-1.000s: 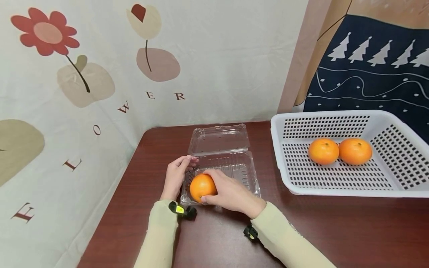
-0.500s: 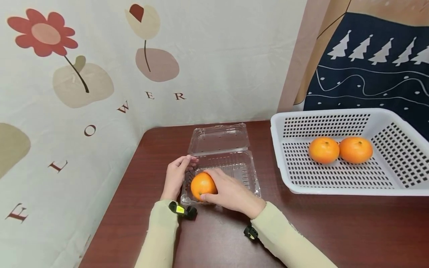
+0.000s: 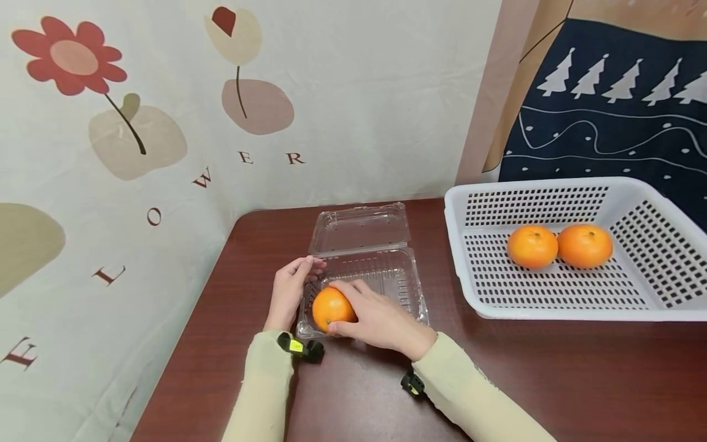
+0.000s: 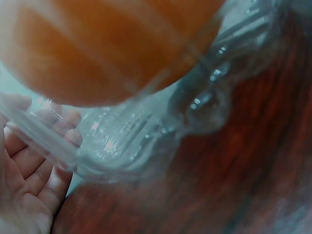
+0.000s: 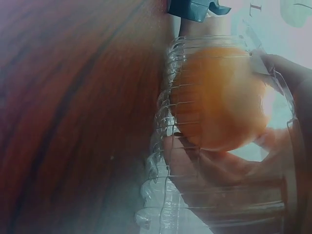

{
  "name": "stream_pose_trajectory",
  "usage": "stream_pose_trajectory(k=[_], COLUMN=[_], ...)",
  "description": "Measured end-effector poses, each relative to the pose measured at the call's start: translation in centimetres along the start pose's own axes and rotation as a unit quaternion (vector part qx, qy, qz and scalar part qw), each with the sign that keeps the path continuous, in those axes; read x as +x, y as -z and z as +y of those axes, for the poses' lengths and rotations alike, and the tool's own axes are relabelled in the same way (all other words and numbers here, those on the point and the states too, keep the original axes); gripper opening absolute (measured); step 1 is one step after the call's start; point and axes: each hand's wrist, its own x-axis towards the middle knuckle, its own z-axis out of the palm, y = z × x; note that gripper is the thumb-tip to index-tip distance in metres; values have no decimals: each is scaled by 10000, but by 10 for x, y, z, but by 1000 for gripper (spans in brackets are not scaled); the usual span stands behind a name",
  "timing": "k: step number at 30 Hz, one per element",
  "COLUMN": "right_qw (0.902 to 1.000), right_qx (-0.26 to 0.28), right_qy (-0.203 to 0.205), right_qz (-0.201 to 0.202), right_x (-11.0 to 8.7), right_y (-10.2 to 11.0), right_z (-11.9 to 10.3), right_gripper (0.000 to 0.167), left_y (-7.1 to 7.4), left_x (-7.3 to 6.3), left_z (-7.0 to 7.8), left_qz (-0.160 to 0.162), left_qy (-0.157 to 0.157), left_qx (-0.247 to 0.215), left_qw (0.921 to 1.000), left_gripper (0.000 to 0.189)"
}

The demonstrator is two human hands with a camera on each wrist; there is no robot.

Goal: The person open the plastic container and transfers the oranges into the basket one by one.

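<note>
An orange [image 3: 332,310] sits in the near left part of a clear plastic clamshell container [image 3: 394,282], whose lid [image 3: 361,228] lies folded back. My right hand [image 3: 375,316] grips the orange from the right, thumb on the near side and fingers over the far side. In the right wrist view, the orange [image 5: 219,97] and curled fingers [image 5: 214,168] show through the clear wall. My left hand [image 3: 289,288] is at the container's left edge, its fingers reaching over the rim. In the left wrist view, those fingers [image 4: 41,156] look loosely extended near the clear rim, below the orange [image 4: 117,53].
A white perforated basket [image 3: 469,294] stands at the right with two oranges [image 3: 533,247] side by side in it. The dark red-brown table [image 3: 353,393] meets a printed cloth wall [image 3: 359,123] behind and at the left.
The orange and my right hand have shifted only slightly within the container. My left hand stays at the rim. The head view has turned a little.
</note>
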Motion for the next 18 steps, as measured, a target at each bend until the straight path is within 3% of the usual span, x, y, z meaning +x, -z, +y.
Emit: stream_pose_trajectory(k=[9, 18], right_qw=[9996, 9994], right_qx=[166, -28], right_qy=[-91, 155], right_qz=[213, 297], right_x=[1, 2], right_y=[1, 0], right_z=[-1, 3], right_gripper=[64, 61], left_y=[0, -1], left_x=[0, 0], left_z=[-1, 1], left_qz=[5, 16], left_qy=[-10, 76], left_qx=[24, -96], left_qw=[10000, 9999], left_gripper=[36, 38])
